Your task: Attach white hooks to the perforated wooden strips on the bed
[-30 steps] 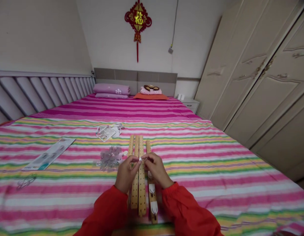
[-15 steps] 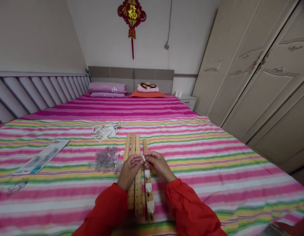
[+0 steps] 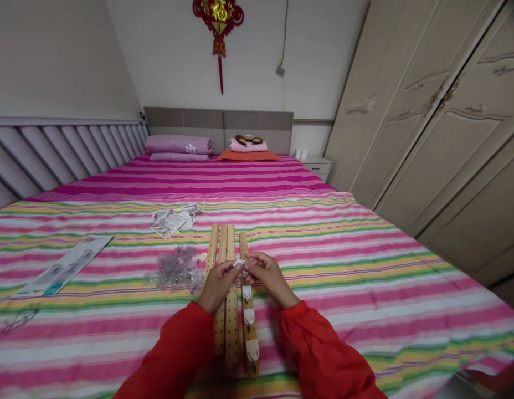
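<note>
My left hand (image 3: 219,284) and my right hand (image 3: 268,277) meet over the upper part of a wooden strip (image 3: 243,242). Both are closed, fingertips pinching a small white hook (image 3: 239,262) between them; my fingers partly cover it. Below them on the same strip sit several white hooks, among them one (image 3: 249,316) in the middle and one (image 3: 252,350) near the close end. Beside it on the left lie three more wooden strips with rows of holes, the nearest of them a perforated strip (image 3: 231,327) partly under my left hand.
Clear plastic pieces (image 3: 178,269) lie in a heap left of the strips, with a small white oval (image 3: 202,257) beside them. Farther back is a pile of packaging (image 3: 174,220). A long package card (image 3: 70,266) and a thin wire-like item (image 3: 22,317) rest at left on the striped sheet (image 3: 365,310).
The white hook has turned from upright to lying flatter between my fingertips. My left fingers have curled in around it. The view has shifted slightly.
</note>
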The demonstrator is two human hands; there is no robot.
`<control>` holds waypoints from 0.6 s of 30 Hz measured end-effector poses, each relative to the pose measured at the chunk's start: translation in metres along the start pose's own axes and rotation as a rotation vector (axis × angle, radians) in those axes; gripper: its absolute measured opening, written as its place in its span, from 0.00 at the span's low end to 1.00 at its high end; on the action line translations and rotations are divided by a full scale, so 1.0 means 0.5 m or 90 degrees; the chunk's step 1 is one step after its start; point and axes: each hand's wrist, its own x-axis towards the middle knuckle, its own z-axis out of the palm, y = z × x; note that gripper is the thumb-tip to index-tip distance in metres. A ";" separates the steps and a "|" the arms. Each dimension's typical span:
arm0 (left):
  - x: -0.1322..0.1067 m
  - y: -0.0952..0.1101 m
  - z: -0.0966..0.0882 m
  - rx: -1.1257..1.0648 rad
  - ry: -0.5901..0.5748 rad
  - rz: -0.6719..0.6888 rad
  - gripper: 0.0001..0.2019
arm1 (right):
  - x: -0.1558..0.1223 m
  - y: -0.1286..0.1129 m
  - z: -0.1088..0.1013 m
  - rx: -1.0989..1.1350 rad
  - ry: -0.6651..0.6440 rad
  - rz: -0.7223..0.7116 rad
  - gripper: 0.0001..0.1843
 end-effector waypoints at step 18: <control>0.144 -0.043 0.010 0.072 0.139 0.044 0.17 | 0.091 0.037 -0.024 0.038 0.137 0.038 0.15</control>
